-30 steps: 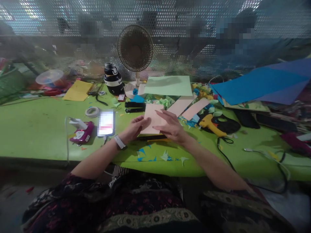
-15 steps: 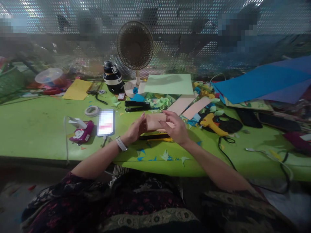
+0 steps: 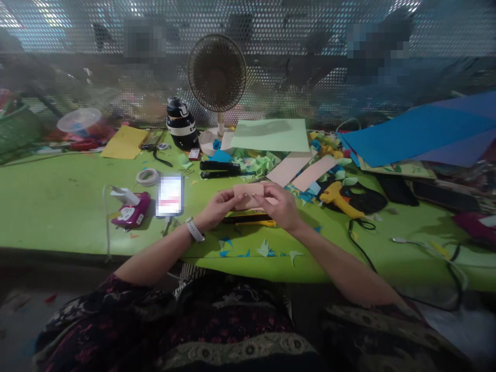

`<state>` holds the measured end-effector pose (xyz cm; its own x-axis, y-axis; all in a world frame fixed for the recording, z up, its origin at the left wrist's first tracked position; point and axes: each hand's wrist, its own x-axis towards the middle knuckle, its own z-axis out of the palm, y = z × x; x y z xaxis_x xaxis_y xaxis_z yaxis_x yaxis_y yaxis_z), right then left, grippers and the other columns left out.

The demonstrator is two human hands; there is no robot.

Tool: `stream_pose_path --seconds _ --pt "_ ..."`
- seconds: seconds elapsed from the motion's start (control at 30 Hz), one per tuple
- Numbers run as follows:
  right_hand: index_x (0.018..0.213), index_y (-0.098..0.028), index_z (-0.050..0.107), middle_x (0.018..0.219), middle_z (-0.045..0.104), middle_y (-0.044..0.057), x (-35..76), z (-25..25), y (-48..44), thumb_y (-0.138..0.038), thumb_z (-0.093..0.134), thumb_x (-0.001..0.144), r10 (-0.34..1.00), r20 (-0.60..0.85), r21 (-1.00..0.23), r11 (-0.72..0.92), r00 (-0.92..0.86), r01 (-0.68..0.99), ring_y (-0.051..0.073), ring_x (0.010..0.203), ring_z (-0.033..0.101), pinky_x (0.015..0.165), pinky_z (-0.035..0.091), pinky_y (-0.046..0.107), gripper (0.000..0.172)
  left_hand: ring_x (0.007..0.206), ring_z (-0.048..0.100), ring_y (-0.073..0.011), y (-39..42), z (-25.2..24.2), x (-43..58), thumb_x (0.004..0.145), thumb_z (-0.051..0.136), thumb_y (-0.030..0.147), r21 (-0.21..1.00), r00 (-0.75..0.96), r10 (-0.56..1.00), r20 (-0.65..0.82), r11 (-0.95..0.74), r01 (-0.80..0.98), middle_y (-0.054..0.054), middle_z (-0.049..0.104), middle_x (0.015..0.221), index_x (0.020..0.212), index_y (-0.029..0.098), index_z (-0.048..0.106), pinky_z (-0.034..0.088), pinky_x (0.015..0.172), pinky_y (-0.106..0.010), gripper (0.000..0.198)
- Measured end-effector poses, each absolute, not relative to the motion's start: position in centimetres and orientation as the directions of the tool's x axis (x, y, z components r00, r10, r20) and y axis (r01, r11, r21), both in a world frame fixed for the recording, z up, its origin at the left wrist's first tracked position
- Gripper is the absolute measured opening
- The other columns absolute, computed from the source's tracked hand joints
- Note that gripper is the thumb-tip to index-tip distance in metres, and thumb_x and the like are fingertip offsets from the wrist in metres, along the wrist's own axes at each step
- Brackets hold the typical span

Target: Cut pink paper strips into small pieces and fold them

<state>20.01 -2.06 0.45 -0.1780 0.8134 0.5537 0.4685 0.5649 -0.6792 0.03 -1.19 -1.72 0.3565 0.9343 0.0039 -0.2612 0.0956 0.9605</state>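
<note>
A small folded piece of peach paper is held up just above the green table. My left hand pinches its left side, thumb on the front face and fingers behind. On the right, my right hand grips the other side the same way, its thumb also on the front. Below the paper lies a yellow and black tool, perhaps a cutter, partly hidden by my hands. Peach paper strips rest just beyond my right hand. A black stapler lies beyond my left hand.
Left of my hands are a lit phone, a tape roll and a purple extension socket. A yellow glue gun lies at right. Behind stand a fan and a black bottle. Paper scraps litter the front edge.
My left thumb has come down onto the front of the folded paper, and the left fingers have curled behind it. The paper has tilted slightly; my right hand keeps its grip.
</note>
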Motion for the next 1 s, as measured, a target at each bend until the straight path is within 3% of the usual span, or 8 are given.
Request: stream_pose_path --seconds 0.8,1.0 --pt "0.077 -0.024 0.061 0.094 0.074 0.007 19.86 0.57 -2.19 -0.042 0.063 0.087 0.841 0.51 -0.704 0.528 -0.179 0.474 0.024 0.094 0.067 0.089 0.053 0.041 0.021 0.086 0.067 -0.0153 -1.0 -2.2 -0.05 0.077 0.079 0.047 0.965 0.366 0.93 0.011 0.086 -0.248 -0.008 0.075 0.101 0.105 0.017 0.077 0.049 0.082 -0.026 0.041" --pt "0.092 -0.023 0.056 0.098 0.069 0.006 20.12 0.57 -1.93 -0.053 0.071 0.078 0.923 0.384 -0.885 0.373 -0.017 0.277 0.02 0.084 0.065 0.078 0.055 0.035 0.036 0.076 0.062 -0.0125 -1.15 -1.71 0.07 0.076 0.077 0.052 0.981 0.335 0.941 0.041 0.026 -0.192 -0.006 0.073 0.088 0.093 0.015 0.078 0.047 0.074 -0.024 0.04"
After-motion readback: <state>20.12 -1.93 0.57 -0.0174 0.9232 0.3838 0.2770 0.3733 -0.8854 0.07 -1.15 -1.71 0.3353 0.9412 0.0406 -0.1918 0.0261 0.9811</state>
